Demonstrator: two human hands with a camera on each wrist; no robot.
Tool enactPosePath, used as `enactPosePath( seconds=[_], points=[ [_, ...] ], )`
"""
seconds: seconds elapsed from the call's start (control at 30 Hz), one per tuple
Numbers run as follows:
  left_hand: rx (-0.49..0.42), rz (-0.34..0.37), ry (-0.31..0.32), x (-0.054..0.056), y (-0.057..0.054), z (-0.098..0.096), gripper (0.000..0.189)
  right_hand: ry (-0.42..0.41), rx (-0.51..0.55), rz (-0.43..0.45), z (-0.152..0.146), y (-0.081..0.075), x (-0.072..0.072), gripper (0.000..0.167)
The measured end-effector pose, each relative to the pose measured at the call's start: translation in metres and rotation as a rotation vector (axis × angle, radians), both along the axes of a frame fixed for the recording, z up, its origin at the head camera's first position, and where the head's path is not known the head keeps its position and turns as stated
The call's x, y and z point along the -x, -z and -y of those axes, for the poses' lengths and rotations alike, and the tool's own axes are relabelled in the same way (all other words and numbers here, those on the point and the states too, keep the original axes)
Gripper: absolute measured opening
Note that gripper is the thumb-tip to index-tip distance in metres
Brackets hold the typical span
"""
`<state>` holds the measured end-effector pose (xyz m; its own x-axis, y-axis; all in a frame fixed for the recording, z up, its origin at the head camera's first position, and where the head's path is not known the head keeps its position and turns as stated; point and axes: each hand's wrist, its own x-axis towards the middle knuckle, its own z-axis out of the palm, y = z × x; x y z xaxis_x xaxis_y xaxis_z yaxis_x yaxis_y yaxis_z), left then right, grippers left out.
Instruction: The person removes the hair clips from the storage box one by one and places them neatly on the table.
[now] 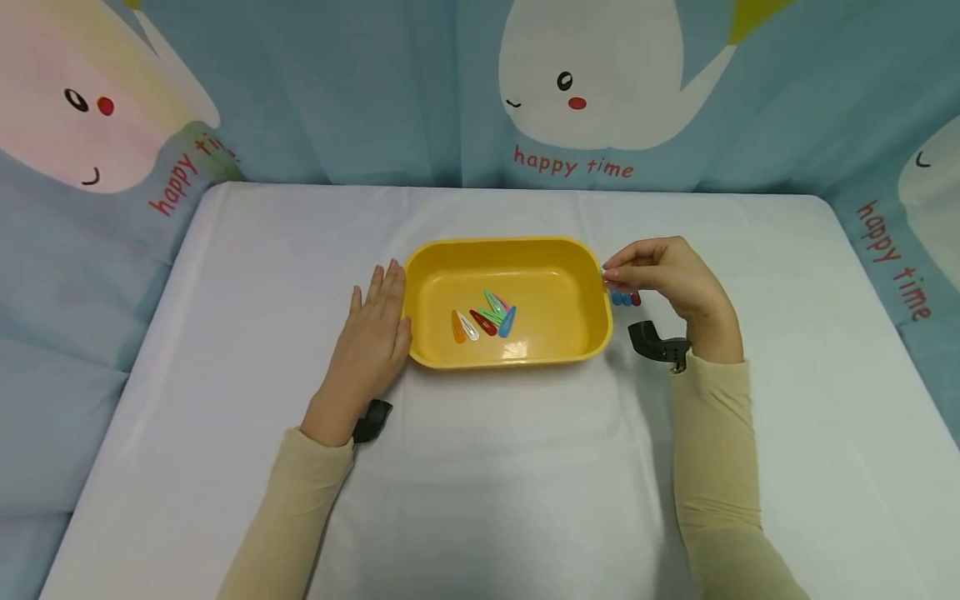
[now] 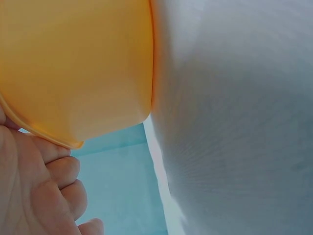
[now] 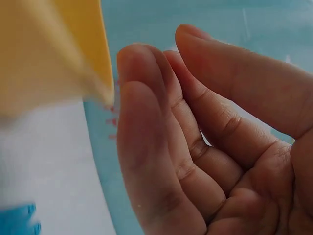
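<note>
A yellow plastic tray point(image 1: 510, 361) stands on the white-covered table. Several snap hair clips lie in it, among them an orange clip point(image 1: 458, 327), a white clip point(image 1: 468, 326), a dark red clip point(image 1: 483, 322) and a blue clip point(image 1: 507, 322); green and pink ones overlap beside these. My left hand point(image 1: 369, 340) rests against the tray's left rim, fingers straight. At the right rim, my right hand point(image 1: 667, 275) has thumb and fingertips together; a small pale sliver, apparently a hair clip, shows at the tips. Most of it is hidden, and the right wrist view does not show it.
Blue hair clips point(image 1: 621, 298) and a dark red one point(image 1: 635, 298) lie on the table right of the tray, partly under my right hand. Black wrist mounts point(image 1: 658, 343) sit at both wrists. A light blue curtain point(image 1: 390, 100) with whale prints hangs behind the table.
</note>
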<state>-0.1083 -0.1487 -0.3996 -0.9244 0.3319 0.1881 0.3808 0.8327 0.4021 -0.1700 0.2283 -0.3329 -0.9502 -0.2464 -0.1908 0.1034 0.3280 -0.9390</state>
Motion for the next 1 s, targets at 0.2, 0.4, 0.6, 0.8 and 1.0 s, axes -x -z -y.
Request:
enactPosePath(
  seconds=[0.2, 0.4, 0.6, 0.8, 1.0],
  points=[
    [0.009, 0.007, 0.003, 0.000, 0.002, 0.000, 0.058, -0.087, -0.070, -0.009, 0.027, -0.007, 0.006, 0.014],
    [0.015, 0.004, 0.001, 0.001, 0.001, 0.000, 0.057, -0.183, -0.100, -0.019, 0.054, -0.013, 0.014, 0.013],
    [0.021, 0.002, -0.004, 0.001, 0.000, 0.000, 0.057, -0.291, -0.150, 0.001, 0.081, -0.013, 0.024, 0.011],
    [0.017, -0.005, -0.002, 0.001, 0.000, 0.000, 0.057, -0.365, -0.203, 0.020, 0.100, -0.006, 0.030, 0.011],
    [0.017, -0.008, -0.002, 0.001, 0.000, 0.000, 0.057, -0.386, -0.223, 0.053, 0.112, -0.002, 0.033, 0.009]
  ],
)
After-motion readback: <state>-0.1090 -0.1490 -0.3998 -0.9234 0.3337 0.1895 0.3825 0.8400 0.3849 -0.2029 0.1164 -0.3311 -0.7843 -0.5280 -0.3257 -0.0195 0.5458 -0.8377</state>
